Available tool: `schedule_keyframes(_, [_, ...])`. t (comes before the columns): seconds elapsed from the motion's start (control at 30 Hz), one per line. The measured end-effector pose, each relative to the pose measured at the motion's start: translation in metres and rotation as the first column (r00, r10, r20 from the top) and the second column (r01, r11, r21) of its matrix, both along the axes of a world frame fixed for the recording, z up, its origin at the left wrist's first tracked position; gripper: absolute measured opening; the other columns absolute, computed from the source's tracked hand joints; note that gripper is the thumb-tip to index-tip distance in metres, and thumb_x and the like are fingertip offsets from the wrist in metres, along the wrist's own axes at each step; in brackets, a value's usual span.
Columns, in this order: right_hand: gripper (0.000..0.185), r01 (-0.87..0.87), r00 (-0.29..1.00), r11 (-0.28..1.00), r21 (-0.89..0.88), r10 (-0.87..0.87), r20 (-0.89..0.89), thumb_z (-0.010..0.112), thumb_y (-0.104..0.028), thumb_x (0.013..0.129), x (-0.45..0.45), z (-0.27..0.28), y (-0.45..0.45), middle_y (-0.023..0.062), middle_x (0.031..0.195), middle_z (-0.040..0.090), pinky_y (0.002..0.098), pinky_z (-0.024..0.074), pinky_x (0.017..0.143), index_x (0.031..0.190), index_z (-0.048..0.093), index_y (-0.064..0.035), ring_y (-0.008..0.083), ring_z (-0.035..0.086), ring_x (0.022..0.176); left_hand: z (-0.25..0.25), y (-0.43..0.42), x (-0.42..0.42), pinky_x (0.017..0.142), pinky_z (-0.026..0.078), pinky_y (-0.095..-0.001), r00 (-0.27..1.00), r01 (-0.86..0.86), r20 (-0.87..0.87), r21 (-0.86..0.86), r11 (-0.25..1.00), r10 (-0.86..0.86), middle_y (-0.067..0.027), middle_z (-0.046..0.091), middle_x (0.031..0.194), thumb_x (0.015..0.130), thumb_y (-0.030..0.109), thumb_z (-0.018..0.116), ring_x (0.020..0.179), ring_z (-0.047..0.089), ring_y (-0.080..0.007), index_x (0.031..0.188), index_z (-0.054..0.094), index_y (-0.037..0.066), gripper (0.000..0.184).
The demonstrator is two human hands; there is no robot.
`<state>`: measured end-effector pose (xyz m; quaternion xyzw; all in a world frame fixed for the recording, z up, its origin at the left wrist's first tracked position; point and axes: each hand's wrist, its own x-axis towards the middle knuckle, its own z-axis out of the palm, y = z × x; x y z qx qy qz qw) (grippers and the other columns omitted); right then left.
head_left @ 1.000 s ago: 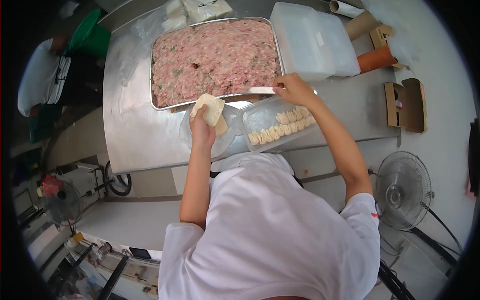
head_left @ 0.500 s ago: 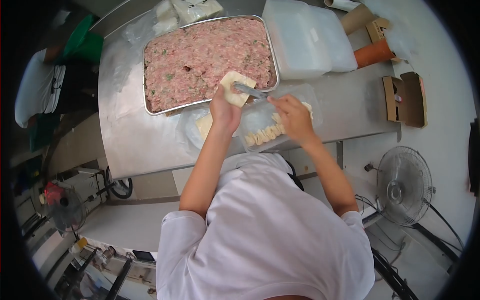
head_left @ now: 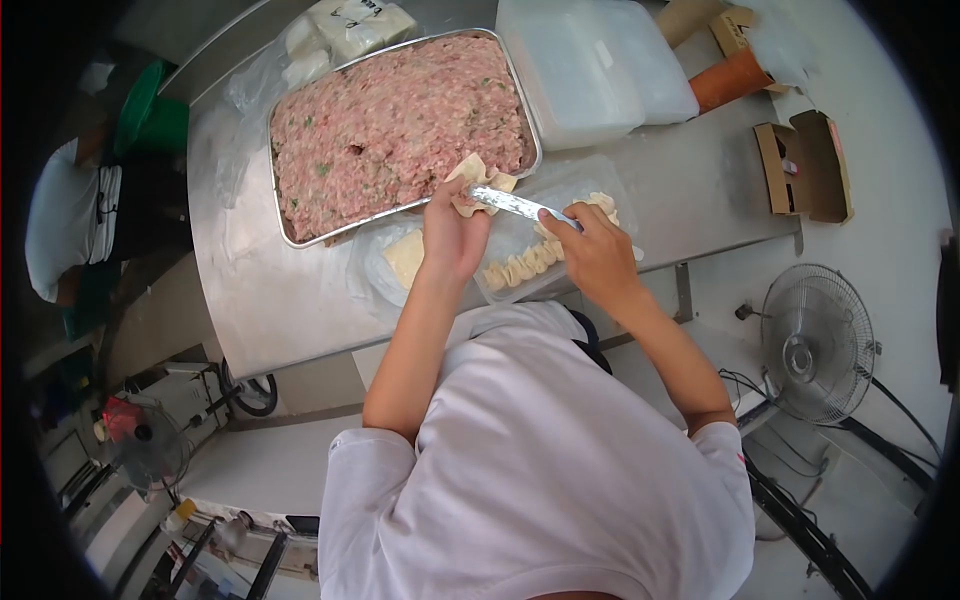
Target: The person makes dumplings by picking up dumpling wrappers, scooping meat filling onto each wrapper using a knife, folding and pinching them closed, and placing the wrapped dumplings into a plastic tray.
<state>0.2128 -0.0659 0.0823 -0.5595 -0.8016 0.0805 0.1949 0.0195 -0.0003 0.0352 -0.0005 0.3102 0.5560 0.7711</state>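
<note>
A square dough wrapper [head_left: 468, 171] lies cupped in the fingers of my left hand [head_left: 455, 238], its edges folding up. My right hand [head_left: 603, 258] grips a narrow, flat metal spatula [head_left: 512, 203], whose tip presses into the wrapper. Filling under the tip is mostly hidden. Just beyond my left hand, pink minced meat [head_left: 390, 125] with green flecks fills a metal tray [head_left: 340, 231]. A stack of wrappers [head_left: 403, 258] sits on plastic left of my left wrist. Folded dumplings [head_left: 522, 267] stand in a row in a clear plastic container [head_left: 590, 172], partly behind my right hand.
Translucent plastic tubs [head_left: 575, 80] stand right of the tray on the steel table [head_left: 250, 290]. Wrapped packages [head_left: 365, 25] lie behind it. An open cardboard box [head_left: 822, 170] and a fan [head_left: 815, 345] are at the right. Another person [head_left: 60, 220] stands at far left.
The wrapper has gone from flat to gathered around the spatula tip as my left fingers curl. The spatula's blade has turned, showing its bright flat face. The whole view has shifted slightly.
</note>
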Motion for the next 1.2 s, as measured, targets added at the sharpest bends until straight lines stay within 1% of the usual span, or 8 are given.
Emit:
schedule_keyframes(0.13, [0.035,0.008,1.0,1.0,-0.011,-0.008,-0.023,0.06,-0.004,0.082,0.011,0.022,0.005,0.0054,0.093,0.061,0.0351,0.0509,0.065,0.112,0.072,-0.0184,0.0224,0.062,0.081,0.008,-0.019,-0.028,0.108,0.04,-0.0397,0.985,0.146,0.009,0.471,0.87,-0.171,-0.0154,0.05,0.136,0.089,0.02,0.063,0.126,0.049,-0.0266,0.135,0.044,-0.003,0.055])
schedule_keyframes(0.2, [0.036,-0.113,0.961,0.992,-0.06,0.094,-0.258,0.062,-0.001,0.081,0.019,0.026,0.006,0.0047,0.09,0.06,0.0339,0.0496,0.061,0.112,0.072,-0.0177,0.0218,0.061,0.075,0.004,-0.019,-0.047,0.104,0.041,-0.035,0.794,0.502,-0.606,0.612,0.611,-0.046,-0.0133,0.055,0.132,0.079,0.011,0.072,0.123,0.053,-0.0221,0.136,0.047,0.0,0.063])
schedule_keyframes(0.3, [0.039,-0.224,0.928,0.975,-0.005,0.211,-0.307,0.065,0.009,0.078,0.014,0.03,0.006,0.0062,0.085,0.06,0.0285,0.0465,0.058,0.111,0.072,-0.0116,0.0195,0.059,0.07,0.019,-0.006,-0.057,0.097,0.045,-0.0328,0.487,0.747,-0.873,0.394,0.536,-0.037,-0.0098,0.061,0.123,0.072,0.005,0.076,0.112,0.059,-0.0187,0.129,0.055,0.003,0.062])
schedule_keyframes(0.57, [0.032,-0.132,0.91,0.99,-0.042,0.104,-0.4,0.063,0.001,0.084,0.003,0.021,0.013,0.007,0.087,0.061,0.0312,0.0485,0.063,0.112,0.071,-0.0108,0.0226,0.059,0.073,0.02,0.004,-0.068,0.093,0.047,-0.0325,0.334,0.766,-0.942,0.283,0.577,0.019,-0.0071,0.062,0.119,0.071,0.008,0.077,0.109,0.06,-0.0178,0.132,0.052,0.005,0.066])
schedule_keyframes(0.63, [0.03,-0.114,0.889,0.991,-0.074,0.069,-0.454,0.062,0.001,0.086,-0.003,0.017,0.015,0.0075,0.087,0.061,0.0303,0.0483,0.065,0.112,0.071,-0.009,0.0221,0.06,0.074,-0.001,0.0,-0.074,0.096,0.046,-0.0351,0.784,0.503,-0.589,0.416,0.758,-0.197,-0.0094,0.057,0.129,0.075,0.008,0.072,0.116,0.056,-0.0206,0.14,0.042,0.005,0.071])
schedule_keyframes(0.73, [0.025,-0.143,0.799,0.974,-0.174,0.01,-0.601,0.061,-0.001,0.089,-0.022,0.004,0.016,0.0088,0.089,0.062,0.0287,0.0476,0.068,0.112,0.07,-0.0044,0.0202,0.06,0.075,0.012,-0.013,-0.082,0.099,0.046,-0.0389,0.957,0.254,0.037,0.377,0.891,-0.288,-0.0123,0.051,0.136,0.08,0.008,0.066,0.121,0.053,-0.0234,0.144,0.035,0.004,0.071])
schedule_keyframes(0.93, [0.028,-0.435,0.441,0.652,-0.621,-0.447,-0.778,0.055,-0.011,0.099,-0.06,-0.044,0.007,0.0032,0.093,0.061,0.0214,0.0397,0.057,0.126,0.06,-0.0048,0.0073,0.047,0.07,0.026,-0.041,-0.096,0.092,0.05,-0.0375,0.882,0.011,-0.464,0.199,0.98,0.084,-0.0121,0.058,0.127,0.094,0.018,0.059,0.111,0.06,-0.0213,0.136,0.045,0.002,0.047])
schedule_keyframes(1.2, [0.024,-0.748,0.145,0.371,-0.551,-0.719,-0.68,0.051,-0.011,0.1,-0.086,-0.068,0.001,0.0066,0.092,0.055,0.0188,0.0302,0.049,0.123,0.051,-0.0072,0.0069,0.037,0.064,0.061,-0.045,-0.116,0.082,0.049,-0.0248,0.617,0.252,-0.778,0.34,0.906,0.12,-0.0045,0.064,0.102,0.091,0.006,0.066,0.094,0.061,-0.0097,0.115,0.056,0.001,0.027])
